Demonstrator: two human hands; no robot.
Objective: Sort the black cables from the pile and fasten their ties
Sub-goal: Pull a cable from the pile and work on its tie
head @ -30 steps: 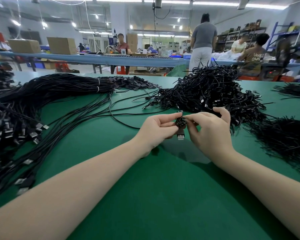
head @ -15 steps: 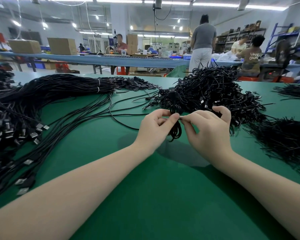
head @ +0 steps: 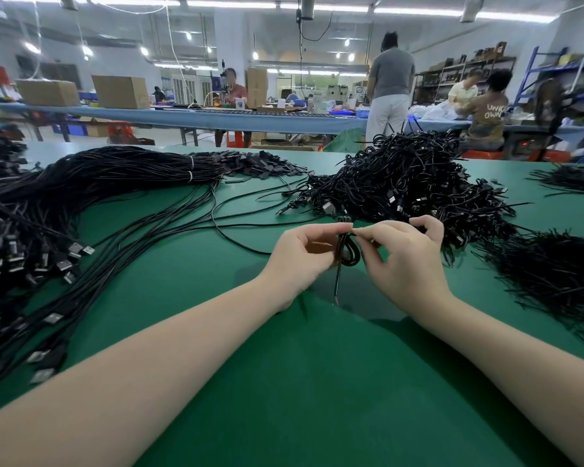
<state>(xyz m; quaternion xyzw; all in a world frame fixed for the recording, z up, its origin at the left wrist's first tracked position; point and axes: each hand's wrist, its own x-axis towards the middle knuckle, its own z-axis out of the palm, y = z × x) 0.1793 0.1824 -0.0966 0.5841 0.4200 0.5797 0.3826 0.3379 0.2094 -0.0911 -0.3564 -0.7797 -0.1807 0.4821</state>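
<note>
The coiled black cable (head: 348, 251) hangs between your two hands, just above the green table (head: 284, 382), near the middle of the scene; your left hand (head: 302, 254) curls its thumb and fingers round the left side of the coil, and your right hand (head: 407, 257) pinches the top of the coil with thumb and forefinger, the other fingers bent; one loose end of the cable points down toward you, below the coil; whether the tie is closed round it you cannot tell. Just beyond your hands, toward the far right, lies the tangled pile of black cables (head: 405, 183); to the left a long bundle of straight cables (head: 91, 183) sweeps across the table, bound with white bands at its far end, its metal plugs spread along the left edge; a heap of thin black ties (head: 553, 274) lies on the right, well apart from your right hand.
</note>
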